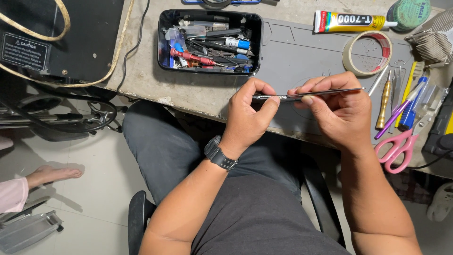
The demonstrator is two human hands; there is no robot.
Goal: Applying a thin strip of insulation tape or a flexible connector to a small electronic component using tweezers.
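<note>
A thin dark slab, a phone seen edge-on (306,95), is held level above the front edge of the grey work mat (292,52). My left hand (247,118) pinches its left end between thumb and fingers; a black watch sits on that wrist. My right hand (337,113) grips its middle and right part, thumb under, fingers over the top. Both hands hover just over the bench edge, above my lap.
A black tray (163,42) of screwdrivers and small tools stands behind the left hand. A tape roll (367,53), a glue tube (349,21), pink scissors (395,148) and several picks and brushes (401,101) lie to the right. Another person's bare foot (52,174) rests on the floor at left.
</note>
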